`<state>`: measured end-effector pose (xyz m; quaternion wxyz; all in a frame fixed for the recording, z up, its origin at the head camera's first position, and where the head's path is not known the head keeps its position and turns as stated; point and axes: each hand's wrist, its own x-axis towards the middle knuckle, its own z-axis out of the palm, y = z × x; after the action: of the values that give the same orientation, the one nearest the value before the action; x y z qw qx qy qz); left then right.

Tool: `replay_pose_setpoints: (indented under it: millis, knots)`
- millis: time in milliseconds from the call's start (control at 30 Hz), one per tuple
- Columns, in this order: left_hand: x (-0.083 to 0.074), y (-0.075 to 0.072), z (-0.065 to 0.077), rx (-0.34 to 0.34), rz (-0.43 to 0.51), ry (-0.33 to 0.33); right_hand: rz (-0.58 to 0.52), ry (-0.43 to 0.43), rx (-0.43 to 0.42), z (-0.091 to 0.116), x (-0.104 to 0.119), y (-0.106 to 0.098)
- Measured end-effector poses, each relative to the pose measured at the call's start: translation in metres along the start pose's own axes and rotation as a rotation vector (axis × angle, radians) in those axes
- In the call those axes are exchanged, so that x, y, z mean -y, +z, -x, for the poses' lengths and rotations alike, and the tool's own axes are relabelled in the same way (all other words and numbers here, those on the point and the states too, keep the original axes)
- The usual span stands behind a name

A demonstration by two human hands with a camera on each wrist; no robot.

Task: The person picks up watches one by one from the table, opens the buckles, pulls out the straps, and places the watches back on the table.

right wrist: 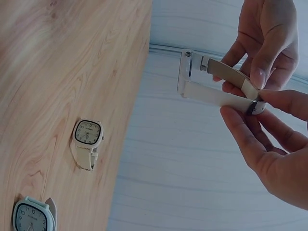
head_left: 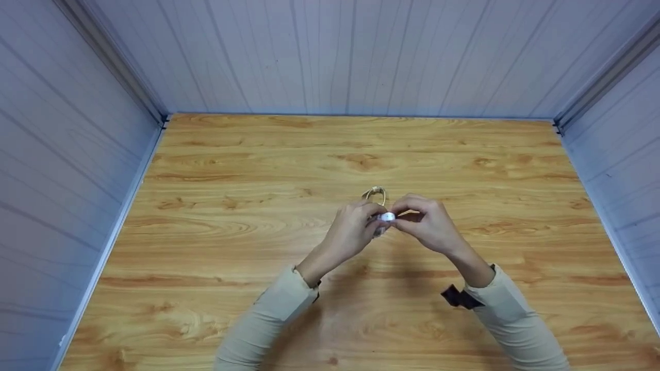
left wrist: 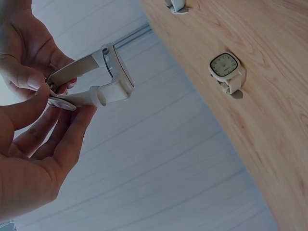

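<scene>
Since its strap (right wrist: 211, 95) bends round into a loop, expect the white watch (left wrist: 117, 67) to be light and pliable along the band, while its case looks stiff and its glass could scratch if knocked. The smooth band may slip a little under dry fingertips, so your best hold is on the strap ends near what looks like a dark buckle (right wrist: 252, 107), or on the sides of the case, clear of the face. Your left hand (head_left: 350, 226) and right hand (head_left: 430, 226) both pinch the strap ends between thumb and fingers, close together. The watch sits between your two hands, with its case reaching out past your fingertips and touched by neither. You hold it apart from the table (head_left: 232, 165), where a cream watch (right wrist: 88, 132) and a pale green-blue watch (right wrist: 31, 219) lie near each other, both out of your grasp.
</scene>
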<state>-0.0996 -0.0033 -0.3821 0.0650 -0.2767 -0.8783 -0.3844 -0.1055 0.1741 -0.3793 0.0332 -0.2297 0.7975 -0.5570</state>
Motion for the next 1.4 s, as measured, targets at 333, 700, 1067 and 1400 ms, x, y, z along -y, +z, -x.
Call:
replay_pose_setpoints:
  millis: [333, 700, 1067, 1400]
  knots:
    - [0.0014, 0.0004, -0.0006, -0.004, 0.093, -0.01, -0.114, 0.032, -0.008, 0.0016, -0.0033, -0.0084]
    - [0.0001, 0.0033, 0.0007, -0.014, -0.011, 0.022, -0.012, 0.027, 0.092, -0.0014, -0.0009, -0.009]
    - [-0.0007, 0.0029, 0.0008, -0.012, -0.017, 0.025, 0.116, -0.001, 0.056, -0.0013, 0.004, -0.0064]
    - [-0.0002, 0.0019, -0.0003, -0.004, 0.025, -0.003, 0.086, -0.007, 0.027, -0.0022, 0.002, -0.0056]
